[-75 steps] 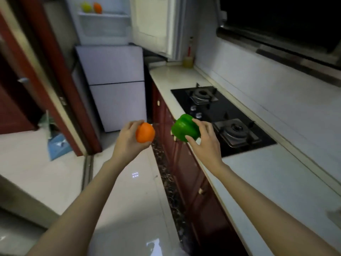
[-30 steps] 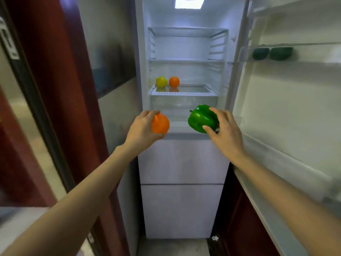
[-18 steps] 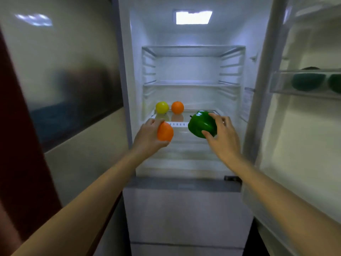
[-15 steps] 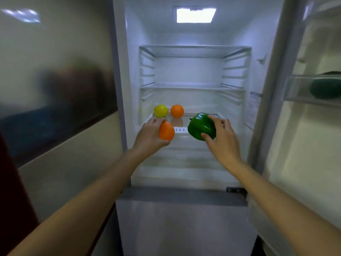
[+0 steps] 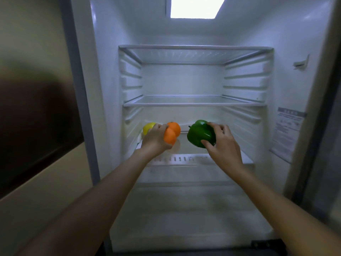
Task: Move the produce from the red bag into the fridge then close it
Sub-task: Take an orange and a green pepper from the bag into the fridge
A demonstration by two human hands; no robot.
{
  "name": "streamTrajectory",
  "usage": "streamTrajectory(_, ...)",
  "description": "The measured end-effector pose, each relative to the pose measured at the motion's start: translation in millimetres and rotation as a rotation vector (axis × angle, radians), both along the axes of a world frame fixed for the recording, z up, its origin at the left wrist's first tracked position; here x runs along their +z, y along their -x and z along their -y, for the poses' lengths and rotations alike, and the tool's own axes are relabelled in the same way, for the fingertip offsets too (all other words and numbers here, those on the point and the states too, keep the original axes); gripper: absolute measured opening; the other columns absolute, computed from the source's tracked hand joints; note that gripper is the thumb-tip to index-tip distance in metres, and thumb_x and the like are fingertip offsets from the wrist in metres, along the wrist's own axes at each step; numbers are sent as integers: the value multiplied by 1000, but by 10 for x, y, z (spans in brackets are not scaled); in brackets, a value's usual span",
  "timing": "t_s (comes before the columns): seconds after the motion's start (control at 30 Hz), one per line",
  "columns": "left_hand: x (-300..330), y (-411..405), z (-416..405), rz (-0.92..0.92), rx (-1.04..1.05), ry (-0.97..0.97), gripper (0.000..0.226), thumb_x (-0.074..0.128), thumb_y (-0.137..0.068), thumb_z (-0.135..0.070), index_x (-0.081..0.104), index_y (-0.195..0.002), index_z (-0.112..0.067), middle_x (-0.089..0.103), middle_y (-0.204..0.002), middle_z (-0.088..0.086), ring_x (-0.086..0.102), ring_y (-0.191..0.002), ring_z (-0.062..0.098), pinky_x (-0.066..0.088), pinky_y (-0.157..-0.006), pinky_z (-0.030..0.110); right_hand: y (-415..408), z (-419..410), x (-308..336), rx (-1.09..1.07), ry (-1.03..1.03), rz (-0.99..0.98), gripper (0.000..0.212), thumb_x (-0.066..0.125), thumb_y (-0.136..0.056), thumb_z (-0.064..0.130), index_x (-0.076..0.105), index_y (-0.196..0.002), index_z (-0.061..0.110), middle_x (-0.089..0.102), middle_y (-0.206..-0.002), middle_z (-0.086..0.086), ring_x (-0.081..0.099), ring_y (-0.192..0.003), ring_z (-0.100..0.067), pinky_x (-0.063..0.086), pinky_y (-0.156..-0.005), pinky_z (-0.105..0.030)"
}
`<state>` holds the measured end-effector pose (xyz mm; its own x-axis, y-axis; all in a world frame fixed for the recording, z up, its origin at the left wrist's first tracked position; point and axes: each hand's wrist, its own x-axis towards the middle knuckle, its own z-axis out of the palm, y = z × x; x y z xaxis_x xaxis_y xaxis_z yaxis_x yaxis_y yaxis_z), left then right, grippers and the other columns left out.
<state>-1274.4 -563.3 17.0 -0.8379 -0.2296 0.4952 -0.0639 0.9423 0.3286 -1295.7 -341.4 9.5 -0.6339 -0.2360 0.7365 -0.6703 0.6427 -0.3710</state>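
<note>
Over the front edge of the lowest clear glass shelf of the open white fridge, both hands are now inside; half a second ago they were still short of it. Left hand grips a round orange fruit, right hand grips a glossy green bell pepper. Neither is set down yet. Second round orange fruit and a small yellow round fruit sit at the shelf's back left, unmoved. Likely next: place both, withdraw. Red bag and fridge door out of view; closing the fridge remains.
</note>
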Motion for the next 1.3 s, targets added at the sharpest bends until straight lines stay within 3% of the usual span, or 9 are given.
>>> streamTrajectory(0.53,-141,561,234,134,31,-2,62,67,-73,-33,44,-128,-19,48,-119,11,49,-107,32,42,-80,38,553,140,50,27,-102,105,54,61,-87,32,37,-135,27,42,-124,-3,52,-100,-21,38,-67,-28)
streamTrajectory(0.77,-144,518,143,124,47,17,59,63,-79,-36,42,-132,-19,45,-127,9,47,-114,29,44,-86,41,540,88,7,47,-83,120,54,61,-86,32,37,-135,28,43,-123,-3,51,-102,-21,37,-71,-28)
streamTrajectory(1.13,-73,-217,-276,-3,171,133,60,58,-85,-38,37,-139,-20,34,-146,7,34,-130,30,39,-96,42,138,-24,-24,194,11,7,56,66,-82,27,42,-133,26,48,-120,-3,53,-100,-21,49,-78,-33)
streamTrajectory(1.3,-87,-763,-415,-193,197,193,57,61,-81,-29,46,-133,-13,46,-138,12,42,-124,32,39,-99,43,-207,-59,-53,271,48,-113,56,67,-82,27,43,-132,28,49,-118,-1,54,-95,-17,48,-72,-26)
